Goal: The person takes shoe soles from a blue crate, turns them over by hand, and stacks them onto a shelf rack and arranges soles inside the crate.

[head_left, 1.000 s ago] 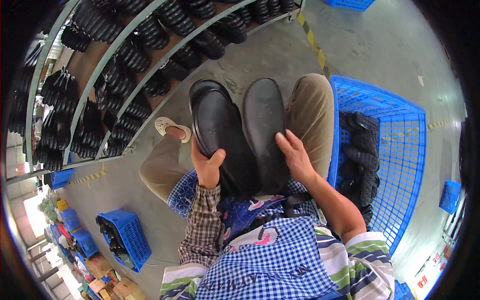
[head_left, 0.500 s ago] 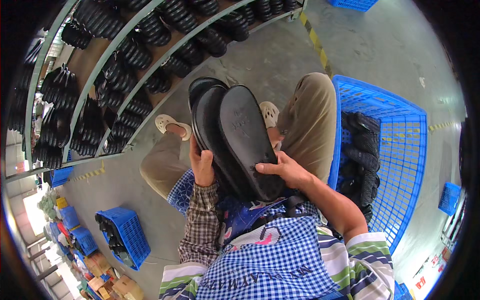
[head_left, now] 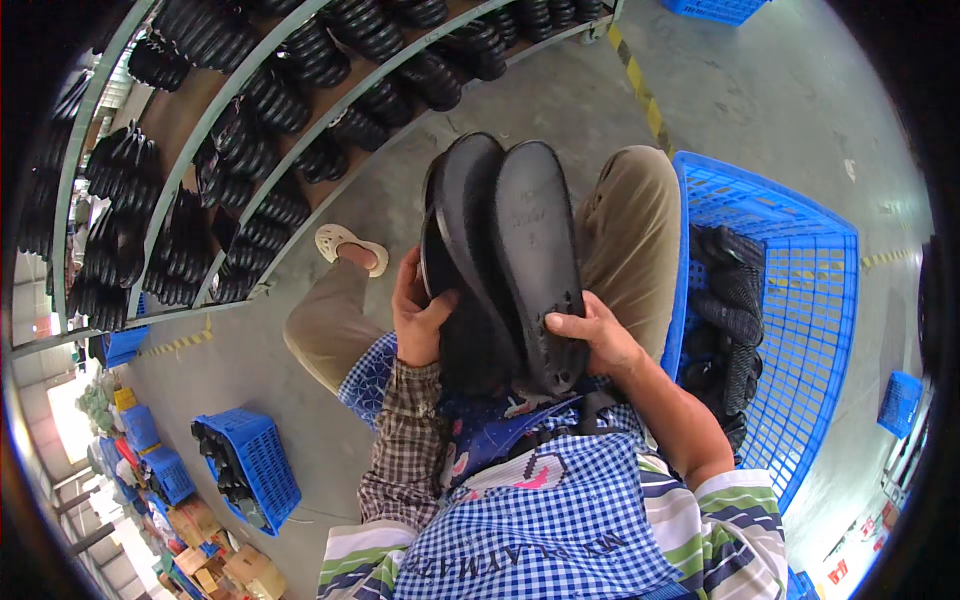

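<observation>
Both my hands hold a fanned bunch of black shoe soles in front of my lap, toe ends pointing away from me. My left hand [head_left: 422, 312] grips the left edge, its thumb over the soles and its fingers behind. The right-hand sole [head_left: 537, 235] has a smooth face with faint markings and small marks near its heel. My right hand [head_left: 600, 332] pinches its heel end, thumb on top. Another sole [head_left: 470, 195] lies partly behind it, and at least one more shows at the left.
Against my right leg stands a large blue plastic crate [head_left: 800, 200] with black footwear pieces [head_left: 727, 300] inside. A rack [head_left: 330, 110] of stacked black soles runs along the far left. A smaller filled blue crate [head_left: 262, 465] sits on the floor at left.
The soles have swung to the right and stand more upright, spread further apart at the toes. Both hands have shifted slightly rightward with them. My right foot is now hidden behind the soles.
</observation>
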### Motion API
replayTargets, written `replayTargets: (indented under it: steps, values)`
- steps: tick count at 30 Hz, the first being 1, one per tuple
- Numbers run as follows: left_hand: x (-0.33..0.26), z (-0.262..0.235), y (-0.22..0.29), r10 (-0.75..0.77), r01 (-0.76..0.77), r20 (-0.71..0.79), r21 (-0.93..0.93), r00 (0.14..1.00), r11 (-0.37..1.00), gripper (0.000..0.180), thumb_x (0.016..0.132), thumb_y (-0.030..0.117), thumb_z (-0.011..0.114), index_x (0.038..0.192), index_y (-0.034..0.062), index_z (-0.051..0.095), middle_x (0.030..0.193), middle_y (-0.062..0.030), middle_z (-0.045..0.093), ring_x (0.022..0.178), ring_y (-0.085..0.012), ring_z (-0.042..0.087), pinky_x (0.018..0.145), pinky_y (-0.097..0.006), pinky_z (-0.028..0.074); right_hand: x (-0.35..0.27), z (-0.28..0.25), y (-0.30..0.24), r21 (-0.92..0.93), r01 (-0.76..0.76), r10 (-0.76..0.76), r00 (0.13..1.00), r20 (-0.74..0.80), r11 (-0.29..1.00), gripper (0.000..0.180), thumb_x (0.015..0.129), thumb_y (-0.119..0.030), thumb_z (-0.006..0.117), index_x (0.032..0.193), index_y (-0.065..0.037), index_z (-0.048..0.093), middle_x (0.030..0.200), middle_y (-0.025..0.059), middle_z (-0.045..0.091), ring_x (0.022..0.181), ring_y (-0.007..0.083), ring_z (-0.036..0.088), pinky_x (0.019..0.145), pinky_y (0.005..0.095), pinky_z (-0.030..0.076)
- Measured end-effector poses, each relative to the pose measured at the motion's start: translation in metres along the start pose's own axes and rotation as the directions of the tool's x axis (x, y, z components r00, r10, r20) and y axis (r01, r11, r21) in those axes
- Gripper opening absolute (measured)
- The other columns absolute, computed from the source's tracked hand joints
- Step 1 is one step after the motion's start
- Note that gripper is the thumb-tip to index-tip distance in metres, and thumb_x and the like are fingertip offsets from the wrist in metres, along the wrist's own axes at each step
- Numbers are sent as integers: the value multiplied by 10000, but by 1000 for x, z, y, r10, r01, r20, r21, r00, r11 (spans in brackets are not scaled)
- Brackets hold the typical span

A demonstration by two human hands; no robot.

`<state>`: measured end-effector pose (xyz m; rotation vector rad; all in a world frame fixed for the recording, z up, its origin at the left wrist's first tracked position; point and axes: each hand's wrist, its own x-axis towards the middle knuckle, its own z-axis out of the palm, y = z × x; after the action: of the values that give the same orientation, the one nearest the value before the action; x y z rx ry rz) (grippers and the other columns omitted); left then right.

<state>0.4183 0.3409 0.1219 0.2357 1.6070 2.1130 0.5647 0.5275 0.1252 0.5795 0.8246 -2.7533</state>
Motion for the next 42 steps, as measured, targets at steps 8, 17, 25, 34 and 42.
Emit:
replayTargets:
  steps: [8,17,25,34,42]
  values:
    - [-3,-2,7,254,-204,-178,257,951,945,708,763,-24,603,1414,-58,324,1321,-165,512,1208,-230,514,1017,-333,402,-16,0,-18,-88,240,-255,900,-354,967,274,917,-167,615,1122,12,587,965,90,680,837,193,687,759,346,574]
    - [-3,-9,18,390,-341,-197,242,899,908,688,779,-32,595,1411,-66,325,1319,-161,511,1186,-229,523,1016,-342,399,-18,-10,2,-117,219,-248,872,-422,969,333,897,-216,645,1124,21,586,949,96,690,794,193,697,714,316,582]
    - [-2,-2,9,352,-330,-220,130,910,935,733,768,-40,611,1431,-51,300,1348,-160,496,1214,-229,508,1033,-349,388,-17,7,-1,-47,70,-79,968,-237,996,348,907,-148,634,1203,14,548,1065,89,659,922,193,659,825,340,549]
    - [-17,16,-7,85,-159,-332,-203,940,966,638,841,-12,450,1458,-7,288,1350,-169,505,1183,-260,542,995,-356,440,17,24,28,-519,125,-141,990,7,846,613,884,-217,689,1326,81,386,1173,151,580,1044,177,562,909,287,464]
    - [-8,-13,-23,-119,93,-21,-492,993,866,516,965,295,464,1403,28,407,1316,-138,553,1152,-274,567,986,-392,455,13,34,33,-470,193,-202,979,31,861,693,838,-108,712,1390,39,320,1308,159,498,1191,207,487,1034,329,389]
